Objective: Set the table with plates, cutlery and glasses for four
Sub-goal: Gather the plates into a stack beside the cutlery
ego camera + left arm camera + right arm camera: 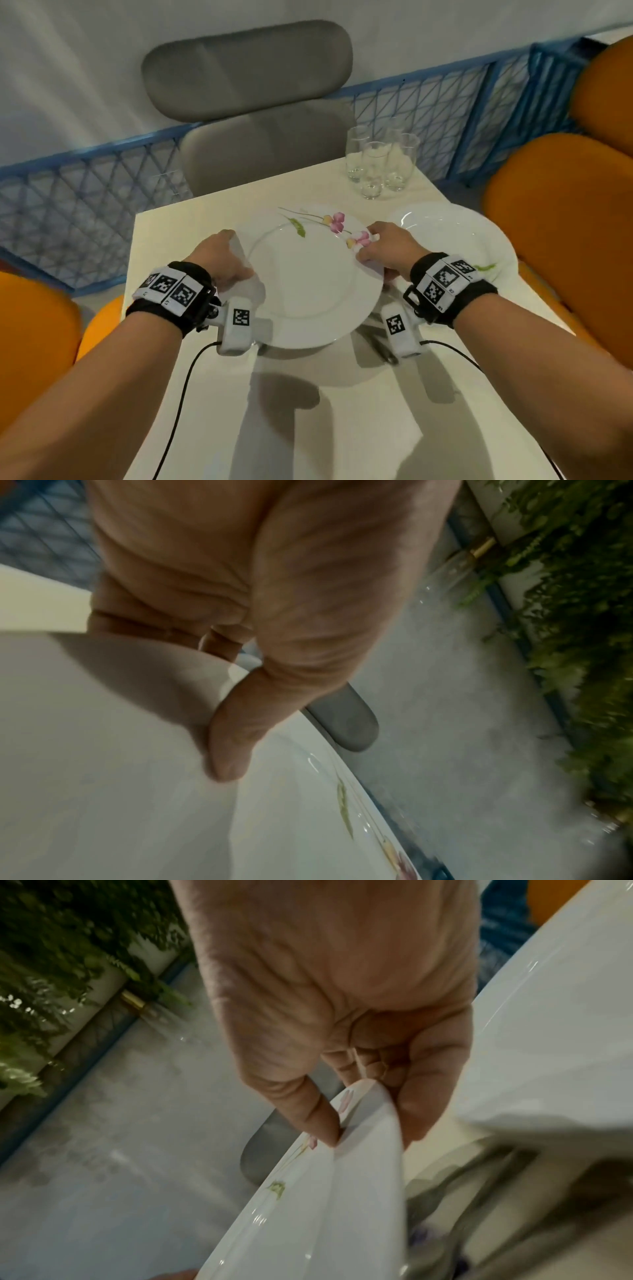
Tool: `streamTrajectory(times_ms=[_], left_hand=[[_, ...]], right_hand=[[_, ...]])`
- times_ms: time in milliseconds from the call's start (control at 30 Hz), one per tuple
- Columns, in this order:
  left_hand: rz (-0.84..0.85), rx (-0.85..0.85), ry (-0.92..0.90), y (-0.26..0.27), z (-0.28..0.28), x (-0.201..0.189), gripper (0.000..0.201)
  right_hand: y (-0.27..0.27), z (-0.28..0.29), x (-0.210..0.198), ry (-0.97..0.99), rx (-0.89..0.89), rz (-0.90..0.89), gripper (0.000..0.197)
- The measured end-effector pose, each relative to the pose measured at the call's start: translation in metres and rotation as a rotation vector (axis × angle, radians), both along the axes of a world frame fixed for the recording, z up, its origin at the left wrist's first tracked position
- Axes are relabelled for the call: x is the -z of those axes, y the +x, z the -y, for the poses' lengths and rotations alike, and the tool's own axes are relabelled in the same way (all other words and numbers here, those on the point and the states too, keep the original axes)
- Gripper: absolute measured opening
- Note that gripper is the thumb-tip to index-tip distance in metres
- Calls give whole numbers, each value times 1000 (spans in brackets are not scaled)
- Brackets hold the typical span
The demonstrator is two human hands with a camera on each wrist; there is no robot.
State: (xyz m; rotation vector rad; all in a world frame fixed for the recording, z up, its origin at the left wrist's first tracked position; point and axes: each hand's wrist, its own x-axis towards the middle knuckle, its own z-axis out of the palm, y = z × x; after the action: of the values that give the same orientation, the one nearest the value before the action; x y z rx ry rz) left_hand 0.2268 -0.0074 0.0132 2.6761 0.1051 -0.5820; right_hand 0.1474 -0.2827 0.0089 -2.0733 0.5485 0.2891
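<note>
Both hands on one flowered plate (pixel 301 284), held above the table (pixel 191 394); its shadow on the tabletop shows it is clear of the surface. My left hand (pixel 219 260) grips the left rim: thumb (pixel 232 739) flat on the upper face, the other fingers curled under and mostly hidden. My right hand (pixel 383 250) pinches the right rim by the pink flower print, thumb (pixel 308 1110) on top, fingers (pixel 421 1096) beneath. Neither hand holds anything else.

A second plate (pixel 455 236) already lies at the right-hand place, before an orange chair (pixel 561 219). The glasses (pixel 376 164) stand bunched at the far corner, four by my count, though they overlap. Some cutlery (pixel 383 346) lies on the table under the near right edge of the held plate; its count is hidden.

Judgement: this plate is most likely headed for the far place in front of the grey chair (pixel 260 144).

To do it well:
- keep the plate level, both grips even;
- carry it forward short of the glasses, and clear of the second plate's rim;
- lower the far edge first, then slide the under-fingers out sideways so nothing clacks;
- leave room at each side for cutlery, and a spot for a glass.

Risk: the thin rim pinch on the right could slip if I tilt.
</note>
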Motion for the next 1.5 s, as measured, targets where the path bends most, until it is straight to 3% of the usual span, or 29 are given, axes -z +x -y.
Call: streamTrajectory(times_ms=[233,333,467,533,700,1000,1500], left_hand=[[21,173,3,10,145,11,65],[30,251,15,12,198,17,64],[30,329,67,19,246,29,70],[25,351,82,22,261,36,71],[17,397,147,30,286,51,81],[33,528,335,38,305,65,52],[112,567,441,47,311,71,37]], right_hand=[[-39,117,-1,-208,127,-83,32],[-48,154,7,-275,151,-160,28],[-54,192,14,-224,189,-298,16],[-55,207,15,-231,156,-340,20],[-59,218,23,-302,149,-400,20],[-48,229,30,-343,80,-429,19],[-29,236,31,-430,-45,-496,17]])
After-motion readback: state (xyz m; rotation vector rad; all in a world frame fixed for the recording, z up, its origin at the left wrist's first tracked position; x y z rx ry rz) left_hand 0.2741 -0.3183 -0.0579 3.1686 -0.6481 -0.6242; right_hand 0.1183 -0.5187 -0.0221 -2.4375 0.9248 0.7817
